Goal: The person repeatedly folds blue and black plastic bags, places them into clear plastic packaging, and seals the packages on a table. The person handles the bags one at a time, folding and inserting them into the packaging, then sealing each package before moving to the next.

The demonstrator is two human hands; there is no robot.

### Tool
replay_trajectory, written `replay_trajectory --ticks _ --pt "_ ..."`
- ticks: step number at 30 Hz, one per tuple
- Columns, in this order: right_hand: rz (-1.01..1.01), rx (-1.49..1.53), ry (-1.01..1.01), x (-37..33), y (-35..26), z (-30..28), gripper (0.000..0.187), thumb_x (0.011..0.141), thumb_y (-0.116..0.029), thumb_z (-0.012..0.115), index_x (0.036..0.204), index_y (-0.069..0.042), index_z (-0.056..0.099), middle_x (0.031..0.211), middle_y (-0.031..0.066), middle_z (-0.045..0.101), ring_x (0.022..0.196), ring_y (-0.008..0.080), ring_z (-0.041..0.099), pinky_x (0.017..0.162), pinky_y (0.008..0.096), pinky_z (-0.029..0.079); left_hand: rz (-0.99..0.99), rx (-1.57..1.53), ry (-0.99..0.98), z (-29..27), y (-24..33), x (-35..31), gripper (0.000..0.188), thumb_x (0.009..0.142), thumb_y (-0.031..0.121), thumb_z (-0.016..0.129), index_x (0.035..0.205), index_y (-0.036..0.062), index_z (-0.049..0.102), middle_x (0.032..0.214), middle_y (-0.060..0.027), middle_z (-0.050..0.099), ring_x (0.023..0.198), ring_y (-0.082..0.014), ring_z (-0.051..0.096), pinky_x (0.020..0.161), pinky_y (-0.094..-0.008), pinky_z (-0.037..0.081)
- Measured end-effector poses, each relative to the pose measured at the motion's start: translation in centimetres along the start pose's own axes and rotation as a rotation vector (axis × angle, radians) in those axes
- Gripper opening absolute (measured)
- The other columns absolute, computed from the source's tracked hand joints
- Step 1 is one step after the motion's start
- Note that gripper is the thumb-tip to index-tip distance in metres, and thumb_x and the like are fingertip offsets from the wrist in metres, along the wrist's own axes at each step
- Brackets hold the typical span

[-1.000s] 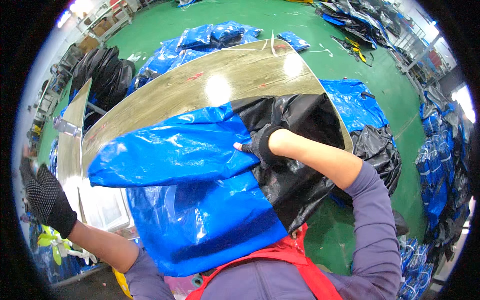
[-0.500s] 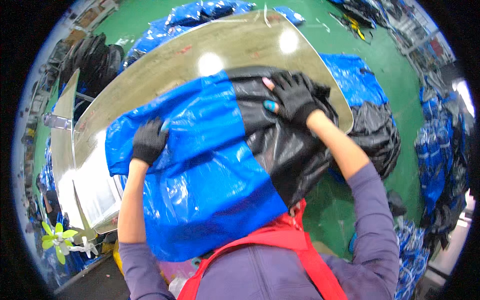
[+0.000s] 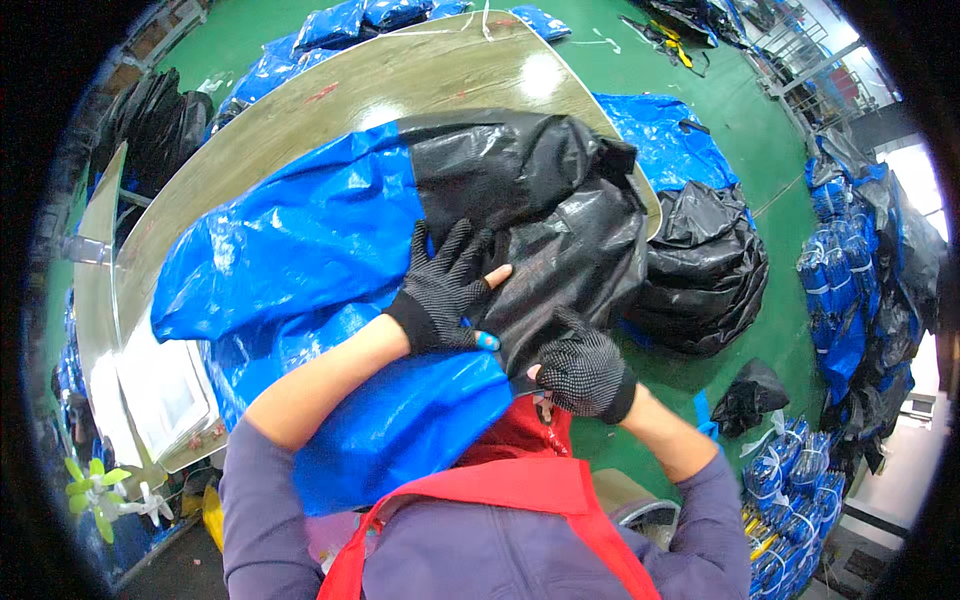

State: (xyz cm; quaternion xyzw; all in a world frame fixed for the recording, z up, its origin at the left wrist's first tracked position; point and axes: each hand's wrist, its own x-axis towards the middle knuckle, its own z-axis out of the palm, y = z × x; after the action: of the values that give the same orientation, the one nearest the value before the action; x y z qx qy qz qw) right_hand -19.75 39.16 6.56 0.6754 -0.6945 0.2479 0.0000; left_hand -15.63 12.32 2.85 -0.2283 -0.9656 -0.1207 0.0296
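Note:
A large blue-and-black tarpaulin piece (image 3: pixel 330 240), glossy and wrinkled, lies over the table (image 3: pixel 460 65) and hangs over its near edge towards my red apron. My left hand (image 3: pixel 445 285), in a black dotted glove with bare fingertips, rests flat with fingers spread near the seam where blue meets black. A blue covering shows on its thumb. Lower and to the right, my right hand (image 3: pixel 585 372), gloved alike, is closed at the near edge of the black part, with the thumb tucked under. How much material it grips is partly hidden.
Beyond the table's right edge are a blue sheet (image 3: pixel 665 140) and a bunched black heap (image 3: pixel 705 270). Tied blue bundles (image 3: pixel 790 480) and a small black crumpled piece (image 3: pixel 750 398) lie on the green floor at right. Blue packages (image 3: pixel 330 22) lie behind the table; a small green-bladed fan (image 3: pixel 97 487) stands at left.
My left hand has moved right from the blue part to the seam. My right hand has come down from the far black part to the near edge and closed. The far material lies more spread out.

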Motion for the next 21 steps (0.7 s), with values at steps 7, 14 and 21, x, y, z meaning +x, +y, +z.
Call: replay_trajectory --ticks 7,14,21 --pt "0.54 0.078 -0.556 14.9 10.3 -2.0 0.064 0.084 -0.063 0.05 0.087 -0.003 0.07 0.085 0.0225 0.065 0.079 0.0387 0.063 0.074 0.0449 0.049 0.103 -0.261 -0.086 2.5 -5.9 -7.6 0.053 0.089 0.029 0.051 0.138 0.0117 0.043 0.144 -0.0156 0.04 0.134 -0.0318 0.035 0.113 -0.0538 0.018" --pt "0.571 0.27 -0.426 11.6 16.3 2.9 0.064 0.081 -0.065 0.053 0.09 -0.005 0.072 0.091 0.0207 0.068 0.085 0.0376 0.064 0.079 0.043 0.048 -0.848 0.135 -0.119 -12.6 -1.3 -32.7 0.049 0.083 0.012 0.056 0.132 0.0084 0.05 0.135 -0.023 0.048 0.126 -0.0386 0.045 0.105 -0.0459 0.036" --pt "0.747 0.399 -0.39 11.2 16.1 2.5 0.054 0.084 -0.053 0.061 0.07 -0.001 0.066 0.06 0.0158 0.059 0.055 0.021 0.054 0.059 0.0378 0.044 -1.074 -0.262 1.267 0.3 0.5 -31.2 0.037 0.097 0.02 0.047 0.132 0.0054 0.044 0.129 -0.0134 0.048 0.111 -0.0212 0.048 0.099 -0.0347 0.038"
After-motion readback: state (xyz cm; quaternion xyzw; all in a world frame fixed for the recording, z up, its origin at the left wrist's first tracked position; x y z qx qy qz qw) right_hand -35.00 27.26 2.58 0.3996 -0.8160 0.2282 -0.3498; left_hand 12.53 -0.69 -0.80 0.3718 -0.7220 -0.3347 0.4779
